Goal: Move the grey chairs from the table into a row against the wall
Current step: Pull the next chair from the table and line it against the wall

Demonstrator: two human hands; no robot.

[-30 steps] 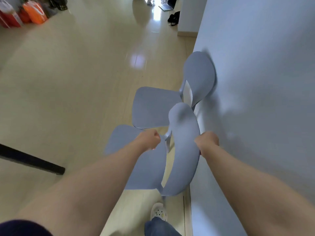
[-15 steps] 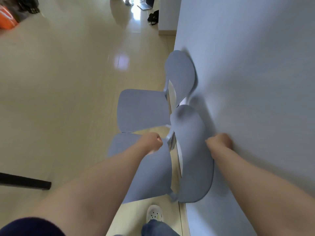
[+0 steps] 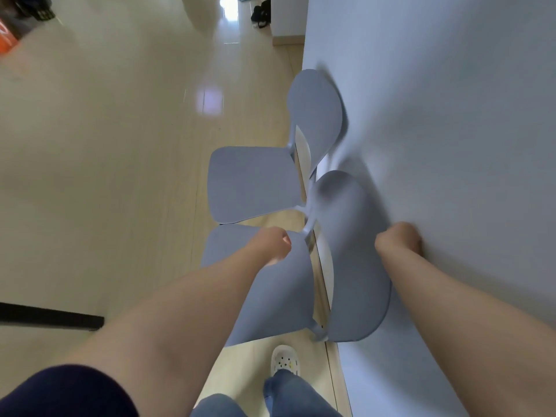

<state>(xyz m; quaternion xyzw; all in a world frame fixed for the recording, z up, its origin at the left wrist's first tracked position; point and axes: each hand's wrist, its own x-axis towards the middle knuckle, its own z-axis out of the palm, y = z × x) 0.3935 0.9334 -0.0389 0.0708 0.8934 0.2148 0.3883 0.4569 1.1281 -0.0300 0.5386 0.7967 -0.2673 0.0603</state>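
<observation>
Two grey chairs stand side by side along the pale wall [image 3: 451, 115]. The far chair [image 3: 252, 182] has its backrest touching the wall. The near chair [image 3: 282, 290] sits directly below me, its backrest against the wall too. My left hand [image 3: 275, 243] is fisted over the near chair's seat at its back edge. My right hand [image 3: 398, 237] is closed on the outer edge of that chair's backrest, knuckles pressed to the wall. The chair legs are hidden under the seats.
Pale wooden floor [image 3: 105, 161] stretches left. A black table leg or bar [image 3: 51, 316] lies at lower left. My white shoe [image 3: 285, 361] stands just behind the near chair. Orange bags [image 3: 7, 40] and dark shoes [image 3: 260, 13] sit far off.
The near chair has swung right until its backrest meets the wall, lining up with the far chair. Both hands moved with it.
</observation>
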